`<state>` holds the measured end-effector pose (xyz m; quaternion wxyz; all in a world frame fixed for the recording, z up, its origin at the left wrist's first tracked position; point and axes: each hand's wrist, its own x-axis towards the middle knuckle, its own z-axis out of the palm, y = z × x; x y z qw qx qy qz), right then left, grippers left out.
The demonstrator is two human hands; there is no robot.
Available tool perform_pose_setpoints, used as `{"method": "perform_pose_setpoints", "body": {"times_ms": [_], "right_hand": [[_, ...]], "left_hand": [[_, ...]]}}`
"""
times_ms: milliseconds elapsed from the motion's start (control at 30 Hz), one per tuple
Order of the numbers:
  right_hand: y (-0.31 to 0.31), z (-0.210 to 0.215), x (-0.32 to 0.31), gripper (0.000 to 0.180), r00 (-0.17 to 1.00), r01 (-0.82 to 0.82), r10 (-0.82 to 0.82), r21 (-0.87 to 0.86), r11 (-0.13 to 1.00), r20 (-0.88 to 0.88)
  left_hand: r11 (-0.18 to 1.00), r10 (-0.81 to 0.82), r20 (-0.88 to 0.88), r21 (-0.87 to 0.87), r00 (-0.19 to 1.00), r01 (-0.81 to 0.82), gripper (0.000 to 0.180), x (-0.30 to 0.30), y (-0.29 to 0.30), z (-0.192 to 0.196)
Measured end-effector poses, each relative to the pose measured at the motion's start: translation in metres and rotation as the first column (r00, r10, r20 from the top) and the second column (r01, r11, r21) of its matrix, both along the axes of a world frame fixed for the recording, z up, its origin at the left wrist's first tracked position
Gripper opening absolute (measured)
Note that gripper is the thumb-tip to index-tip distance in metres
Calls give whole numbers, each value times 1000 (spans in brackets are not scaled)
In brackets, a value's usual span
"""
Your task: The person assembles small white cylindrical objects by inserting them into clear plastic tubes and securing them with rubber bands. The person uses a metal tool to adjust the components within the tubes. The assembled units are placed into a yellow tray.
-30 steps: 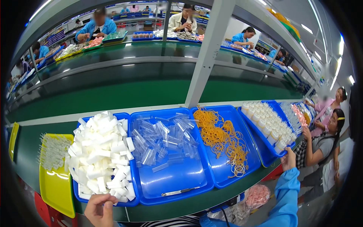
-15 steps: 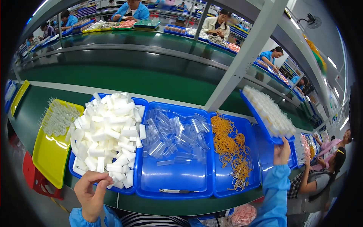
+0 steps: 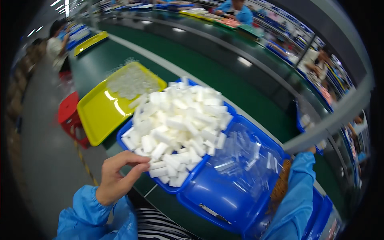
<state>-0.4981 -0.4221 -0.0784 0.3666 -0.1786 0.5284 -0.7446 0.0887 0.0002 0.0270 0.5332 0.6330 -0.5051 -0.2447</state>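
Note:
My left hand (image 3: 122,174) is at the near left edge of a heap of white foam blocks (image 3: 180,120), thumb and forefinger closed together. Whatever is between those fingertips is too small or hidden to make out. The heap fills a blue tray (image 3: 125,134). My right hand (image 3: 311,149) is on the far right, mostly hidden by a grey post and my blue sleeve. It grips a raised blue tray (image 3: 299,120), of which only parts show around the post; pale pieces on it are blurred.
Clear plastic strips (image 3: 244,156) and a pen-like tool (image 3: 215,213) lie in the neighbouring blue tray (image 3: 188,200). Orange-brown bands (image 3: 282,180) show beside my right sleeve. A yellow tray (image 3: 90,116) holds clear pieces. The grey post (image 3: 336,116) slants across the right; a red stool (image 3: 70,108) stands left.
The view has swung left, so the trays appear farther right and tilted. My right hand and its raised tray have passed behind the post. My left hand stays by the foam blocks.

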Motion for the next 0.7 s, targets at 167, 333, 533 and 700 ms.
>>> {"method": "perform_pose_setpoints", "body": {"times_ms": [167,333,533,700], "right_hand": [[-5,-16,0,38,937,-348,345,69,935,50],[21,-5,5,42,780,-625,615,114,772,115],[68,75,-21,28,438,-212,742,744,634,-507],[174,137,8,22,253,-116,606,598,793,-754]], "left_hand": [[1000,16,76,8,997,-17,15,8,1,1],[992,123,50,-12,991,-123,16,29,-7,-8],[984,176,170,-67,970,-167,14,98,-45,-28],[996,-87,583,50,808,71,18,161,-99,-22]]}}
